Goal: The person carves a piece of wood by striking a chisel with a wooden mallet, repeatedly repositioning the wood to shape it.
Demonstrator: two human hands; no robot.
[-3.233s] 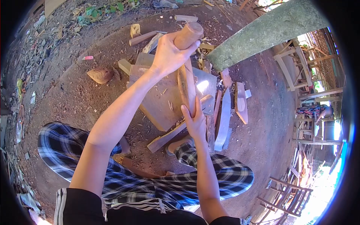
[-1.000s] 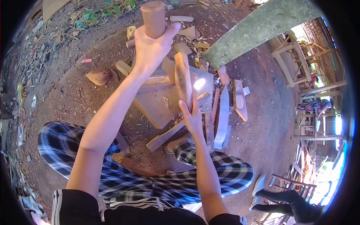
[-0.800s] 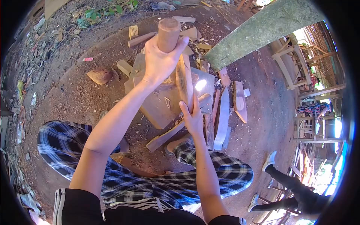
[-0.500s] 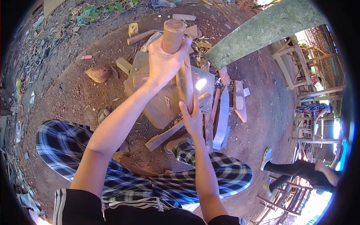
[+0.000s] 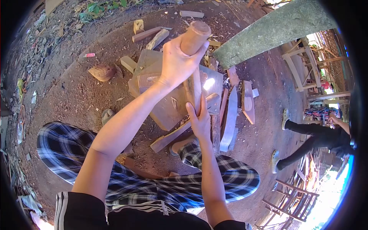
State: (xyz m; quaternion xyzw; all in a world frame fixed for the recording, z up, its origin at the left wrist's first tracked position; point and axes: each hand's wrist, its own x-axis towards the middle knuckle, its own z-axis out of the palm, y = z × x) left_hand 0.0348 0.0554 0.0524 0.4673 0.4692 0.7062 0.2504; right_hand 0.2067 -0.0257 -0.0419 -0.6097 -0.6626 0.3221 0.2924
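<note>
My left hand (image 5: 179, 65) is wrapped round a thick wooden rod (image 5: 196, 35), whose round end points up toward me. Below that fist runs a long wooden stick (image 5: 192, 86), brown with darker patches. Thumb and fingers of my right hand (image 5: 200, 124) close about its lower part; I cannot tell whether rod and stick are one piece. Both hands are over a wooden block (image 5: 163, 115) lying on the ground between my legs. A rounded piece of wood (image 5: 213, 101) shows just right of my right fingers.
A long flat blade-shaped piece (image 5: 229, 119) and a pointed wood piece (image 5: 248, 102) lie at right. A coconut husk (image 5: 102, 72) is at left among wood chips. A stone-like post (image 5: 268, 38) slants across the upper right. Another person (image 5: 314, 138) walks near wooden racks (image 5: 291, 199).
My left hand and the rod's upper end have shifted right, and the rod leans more to the right. My right hand moved slightly right. The other person has stepped further along at right.
</note>
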